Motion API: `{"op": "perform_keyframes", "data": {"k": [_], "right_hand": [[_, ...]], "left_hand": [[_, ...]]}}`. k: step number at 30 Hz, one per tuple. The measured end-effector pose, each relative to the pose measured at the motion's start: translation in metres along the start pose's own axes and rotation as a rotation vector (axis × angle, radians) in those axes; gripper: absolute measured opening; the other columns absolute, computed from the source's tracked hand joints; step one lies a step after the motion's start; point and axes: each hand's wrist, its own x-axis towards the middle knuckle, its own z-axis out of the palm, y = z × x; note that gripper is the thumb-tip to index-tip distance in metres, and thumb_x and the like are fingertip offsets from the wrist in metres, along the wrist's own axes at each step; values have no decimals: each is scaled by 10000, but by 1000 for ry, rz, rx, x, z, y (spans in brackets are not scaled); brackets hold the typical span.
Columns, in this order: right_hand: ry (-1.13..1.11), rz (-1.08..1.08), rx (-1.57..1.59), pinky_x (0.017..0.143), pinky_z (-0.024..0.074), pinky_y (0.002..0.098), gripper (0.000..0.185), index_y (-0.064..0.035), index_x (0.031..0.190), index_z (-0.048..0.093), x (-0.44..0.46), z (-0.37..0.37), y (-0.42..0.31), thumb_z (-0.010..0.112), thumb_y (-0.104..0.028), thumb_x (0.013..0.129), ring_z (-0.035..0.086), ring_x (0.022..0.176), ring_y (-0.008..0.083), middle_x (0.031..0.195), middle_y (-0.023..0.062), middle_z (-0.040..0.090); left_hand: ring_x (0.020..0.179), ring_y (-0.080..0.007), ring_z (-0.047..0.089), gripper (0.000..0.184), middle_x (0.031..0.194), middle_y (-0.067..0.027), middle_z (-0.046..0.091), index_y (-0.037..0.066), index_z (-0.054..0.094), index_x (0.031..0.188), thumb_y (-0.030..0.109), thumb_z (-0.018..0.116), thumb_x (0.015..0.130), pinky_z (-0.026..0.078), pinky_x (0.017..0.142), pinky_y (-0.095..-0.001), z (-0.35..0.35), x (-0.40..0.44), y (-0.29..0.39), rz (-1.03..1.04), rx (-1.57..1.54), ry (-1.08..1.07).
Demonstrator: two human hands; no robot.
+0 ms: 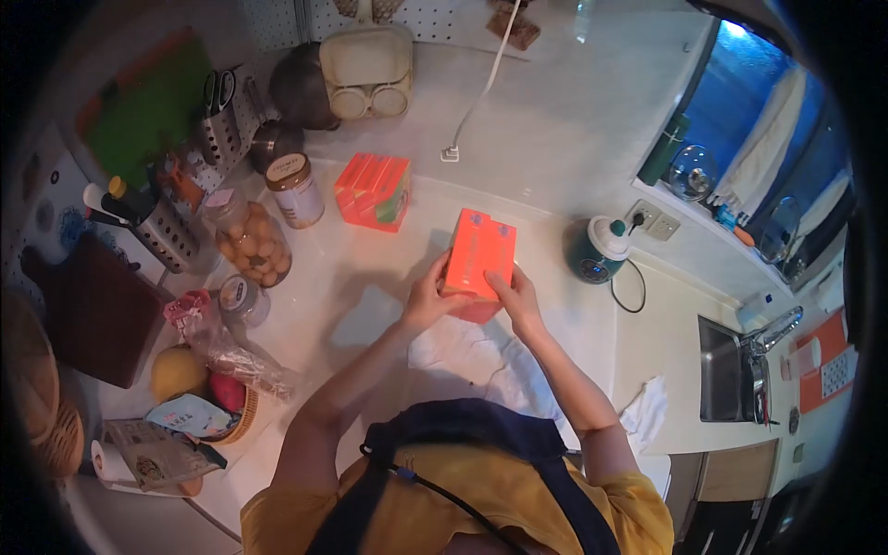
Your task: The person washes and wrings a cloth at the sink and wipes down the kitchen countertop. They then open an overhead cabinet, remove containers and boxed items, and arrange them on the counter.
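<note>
An orange-red carton [479, 254] is held between my two hands above the white counter. My left hand [429, 298] grips its left side, low down. On the right side, my right hand [515, 298] holds it with the thumb lying on the front face. The fingers behind the carton are hidden. Against the wall, left of the held carton, stands a group of similar orange-red boxes [373, 191]. A white cloth [472, 356] lies on the counter below my hands.
On the left stand a large jar of round brown items [252, 242], a brown-lidded canister [295, 191], a small jar [243, 301] and a fruit basket [242, 418]. A green-and-white appliance [599, 250] with a cord stands right, before the sink [721, 370].
</note>
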Motion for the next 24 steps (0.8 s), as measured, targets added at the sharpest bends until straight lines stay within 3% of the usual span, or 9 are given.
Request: {"op": "perform_keyframes", "data": {"k": [6,8,9,12,14,18,20,22,24], "right_hand": [[-87,152,53,628,466,253,466,1,1170,526,89,44,31,639,-279,814,572,741,111,881,78,629],[-62,169,-8,657,471,286,472,-4,1174,523,125,57,40,636,-287,813,597,759,147,899,107,641],[-59,156,-3,657,471,286,472,-4,1174,523,143,63,53,636,-287,813,597,759,147,899,107,641],[4,16,-38,706,473,320,480,-7,1183,513,195,80,98,629,-289,812,621,803,203,943,139,647],[5,51,-143,743,468,347,474,-6,1165,521,213,89,117,625,-300,808,630,849,249,964,155,650],[-8,110,-182,724,471,354,418,-22,1116,551,218,106,124,627,-282,797,634,844,251,922,172,652],[-33,98,-201,679,474,287,484,-7,1205,501,225,104,132,616,-277,821,576,789,154,907,112,623],[-29,100,-131,673,477,299,485,-8,1205,501,231,104,141,619,-280,821,583,803,163,922,115,625],[-41,137,-71,656,473,291,487,-11,1210,498,236,102,149,621,-277,822,582,787,157,908,108,624]], "left_hand": [[1159,-171,483,849,1248,-119,498,29,298,1368,110,756,659,395,970,-294,-60,62,-43,-85,69,77],[1100,-142,504,817,1221,-78,511,27,310,1368,17,719,660,430,921,-290,-85,92,-75,-146,163,81],[1085,-140,510,808,1196,-71,520,23,329,1358,35,739,662,436,913,-295,-100,113,-111,42,195,68],[998,-135,569,788,1180,-99,569,59,408,1314,170,785,631,486,836,-307,-126,159,-148,-16,133,87],[972,-190,600,695,1131,-140,587,28,438,1267,167,762,668,506,793,-328,-133,175,-158,73,249,123],[903,-308,615,443,1005,-198,601,-15,502,1105,154,681,737,516,744,-372,-127,185,-140,-169,544,360],[874,-342,614,371,958,-216,604,-17,516,1050,153,652,749,516,722,-385,-121,185,-131,-250,612,419],[809,-325,636,333,886,-204,622,-9,503,1072,121,571,773,519,659,-398,-123,185,-125,-36,1324,297],[767,-317,640,350,852,-196,626,3,492,1104,98,548,772,519,631,-406,-117,188,-112,-138,1375,255]]}}
